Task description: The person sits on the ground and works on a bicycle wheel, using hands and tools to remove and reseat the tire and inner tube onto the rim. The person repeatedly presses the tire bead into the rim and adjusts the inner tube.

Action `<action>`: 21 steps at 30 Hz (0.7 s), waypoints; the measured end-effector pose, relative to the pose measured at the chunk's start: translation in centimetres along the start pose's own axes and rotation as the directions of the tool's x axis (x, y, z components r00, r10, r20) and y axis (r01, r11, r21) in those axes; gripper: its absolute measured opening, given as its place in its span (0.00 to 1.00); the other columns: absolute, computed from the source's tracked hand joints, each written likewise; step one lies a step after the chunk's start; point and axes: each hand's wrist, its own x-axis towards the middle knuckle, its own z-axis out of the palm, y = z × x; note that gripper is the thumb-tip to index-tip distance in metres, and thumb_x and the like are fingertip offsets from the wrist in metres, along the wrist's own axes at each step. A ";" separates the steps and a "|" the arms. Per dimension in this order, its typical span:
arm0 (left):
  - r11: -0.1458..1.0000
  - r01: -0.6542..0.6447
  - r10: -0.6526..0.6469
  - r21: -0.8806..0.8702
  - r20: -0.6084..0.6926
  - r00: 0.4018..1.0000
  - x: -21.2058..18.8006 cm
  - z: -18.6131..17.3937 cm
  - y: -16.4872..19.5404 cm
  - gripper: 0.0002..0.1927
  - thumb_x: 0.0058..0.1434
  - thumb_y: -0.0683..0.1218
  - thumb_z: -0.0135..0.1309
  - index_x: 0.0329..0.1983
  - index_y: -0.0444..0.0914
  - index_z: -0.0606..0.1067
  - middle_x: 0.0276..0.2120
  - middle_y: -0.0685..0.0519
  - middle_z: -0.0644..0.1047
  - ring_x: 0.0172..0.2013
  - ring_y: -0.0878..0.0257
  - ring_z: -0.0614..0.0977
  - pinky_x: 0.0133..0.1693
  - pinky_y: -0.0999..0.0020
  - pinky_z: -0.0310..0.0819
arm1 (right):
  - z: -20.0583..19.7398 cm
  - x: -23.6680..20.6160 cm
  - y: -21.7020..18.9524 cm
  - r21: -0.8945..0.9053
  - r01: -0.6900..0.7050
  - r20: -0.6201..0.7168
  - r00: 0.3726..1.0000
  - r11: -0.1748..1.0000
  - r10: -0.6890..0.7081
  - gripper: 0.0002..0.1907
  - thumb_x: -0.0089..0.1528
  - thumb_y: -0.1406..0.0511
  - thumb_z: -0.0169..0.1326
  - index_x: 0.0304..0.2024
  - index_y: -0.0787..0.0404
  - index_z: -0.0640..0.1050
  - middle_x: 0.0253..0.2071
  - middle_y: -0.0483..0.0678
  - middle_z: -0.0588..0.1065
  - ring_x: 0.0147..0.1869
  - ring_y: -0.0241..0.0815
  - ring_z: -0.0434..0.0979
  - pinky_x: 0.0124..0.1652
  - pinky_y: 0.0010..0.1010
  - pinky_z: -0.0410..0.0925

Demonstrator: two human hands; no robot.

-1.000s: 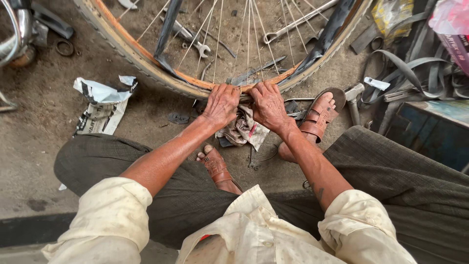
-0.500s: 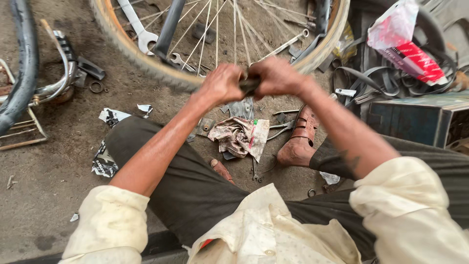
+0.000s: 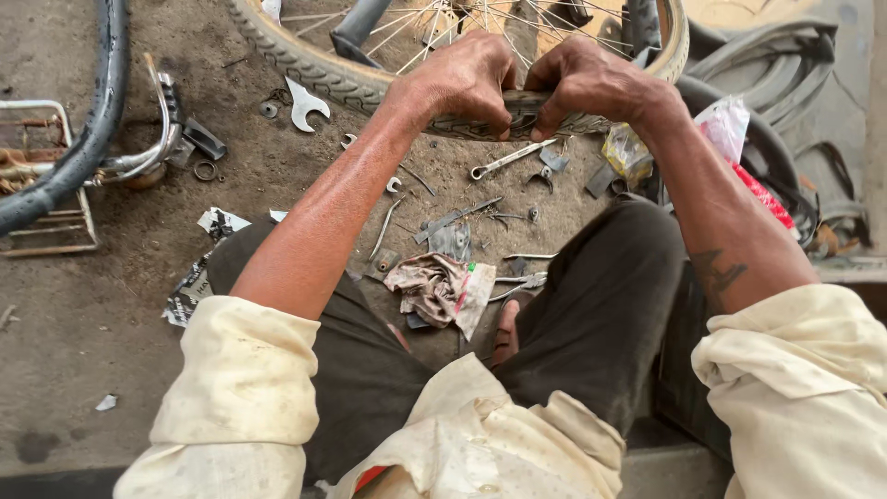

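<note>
While the left hand (image 3: pixel 462 79) and right hand (image 3: pixel 591 79) each close their grip on the bicycle tyre (image 3: pixel 314 69) at the wheel's near edge on the floor (image 3: pixel 92 305), its rubber looks stiff yet pliable, best pinched at the bead.

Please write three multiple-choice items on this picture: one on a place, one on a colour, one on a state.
1. Where does the crumpled rag lie?
A. on the wheel
B. on the ground between the legs
C. in a hand

2. What colour are the shirt sleeves?
A. cream
B. blue
C. red

3. What are the left hand and right hand doing?
A. hanging free
B. holding a wrench
C. gripping the bicycle tyre

Answers: 1 B, it lies on the dirt by the knees. 2 A, both sleeves look pale cream. 3 C, the fingers of both hands close on the tyre's edge.
</note>
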 end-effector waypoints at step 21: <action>0.956 0.294 -0.295 -0.022 -0.075 0.953 0.9 5.6 6.1 0.13 0.43 0.48 0.67 0.30 0.37 0.81 0.25 0.50 0.79 0.29 0.57 0.81 0.36 0.56 0.76 | -0.3 -3.5 5.7 -0.052 0.142 -0.060 0.988 0.988 -0.146 0.16 0.48 0.63 0.70 0.38 0.61 0.84 0.29 0.46 0.80 0.31 0.41 0.78 0.36 0.37 0.70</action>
